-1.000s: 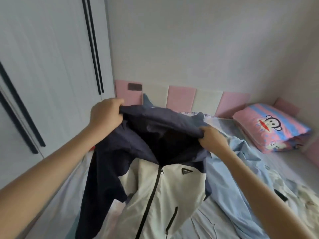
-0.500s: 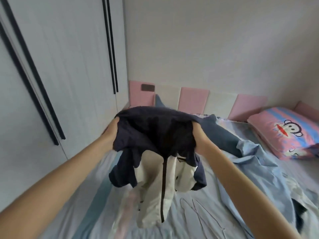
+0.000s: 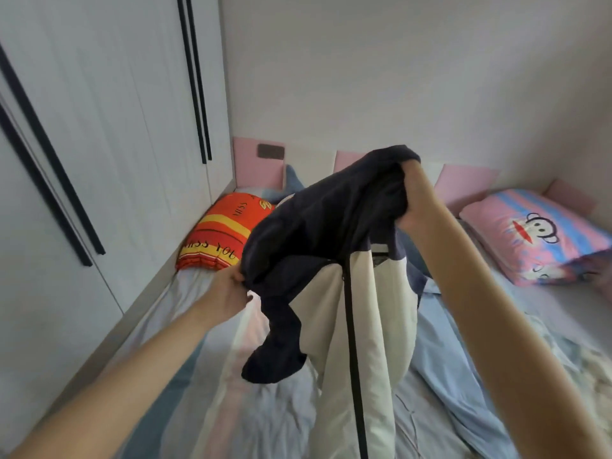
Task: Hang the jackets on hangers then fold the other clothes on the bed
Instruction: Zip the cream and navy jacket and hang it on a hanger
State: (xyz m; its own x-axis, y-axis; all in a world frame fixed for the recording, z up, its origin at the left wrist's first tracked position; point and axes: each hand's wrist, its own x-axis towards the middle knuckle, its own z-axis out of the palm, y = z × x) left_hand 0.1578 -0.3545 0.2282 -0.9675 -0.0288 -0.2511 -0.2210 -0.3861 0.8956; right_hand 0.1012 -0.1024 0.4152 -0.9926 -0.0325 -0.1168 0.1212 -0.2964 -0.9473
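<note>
Head view: two bare arms reach out over a bed and hold a jacket up between them.
Wardrobe: white wardrobe doors with long black handles stand at 9 o'clock, along the bed's side.
Red pillow: an orange-red pillow with yellow bands lies in the bed's corner, at 11 o'clock of the left grip.
Left grip: the left grip is low, its fingers pinching the jacket's navy edge.
Bed: the striped pale blue and pink bed sheet is wrinkled.
Jacket: the navy-and-white zip-up fabric jacket is in the air above the sheet, slanting up toward 2 o'clock. Its white front with a black zip hangs to 6 o'clock, and a navy sleeve dangles at 7 o'clock.
Right grip: the right grip is high, its fingers curled into the bunched navy top.
Blue cloth: a light blue garment lies on the bed at 4 o'clock of the jacket.
Monkey pillow: a pink-and-blue striped pillow with a cartoon monkey lies at 3 o'clock.
</note>
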